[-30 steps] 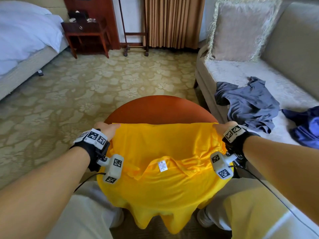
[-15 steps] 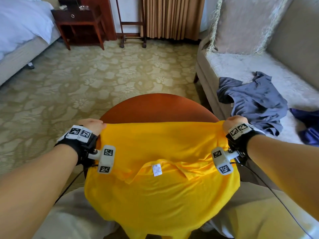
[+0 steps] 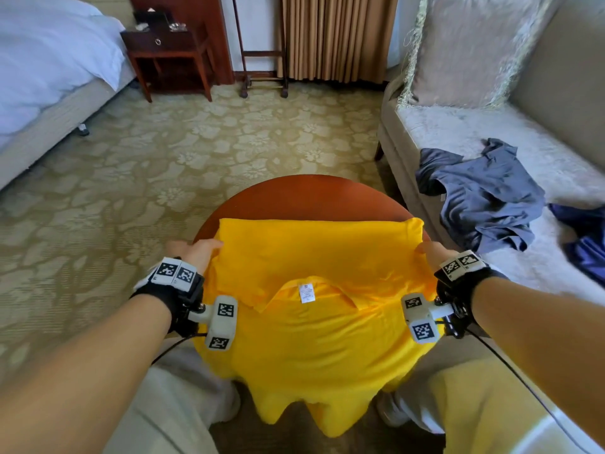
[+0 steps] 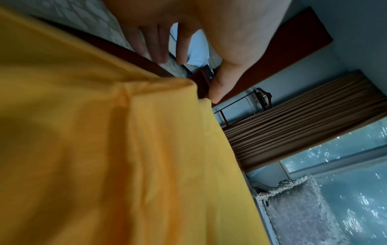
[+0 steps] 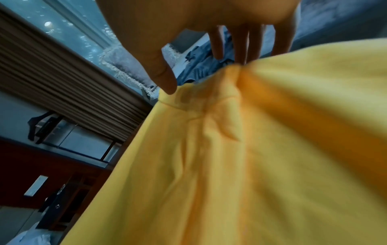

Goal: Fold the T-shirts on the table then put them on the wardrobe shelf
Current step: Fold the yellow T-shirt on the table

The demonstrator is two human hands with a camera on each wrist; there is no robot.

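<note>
A patterned carpet [image 3: 196,152] fills the room around a round wooden counter [image 3: 304,194] at frame centre. The yellow T-shirt [image 3: 314,329] drapes over it, its near edge hanging off. Left hand [image 3: 196,252] and right hand [image 3: 432,253] hover at its side folds, fingers spread, thumbs touching cloth.

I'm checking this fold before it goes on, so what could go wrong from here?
1. Much of the yellow T-shirt hangs off the small round table; it may slide down.
2. The left hand and right hand look open beside the fold; the folded layer could shift unevenly.
</note>
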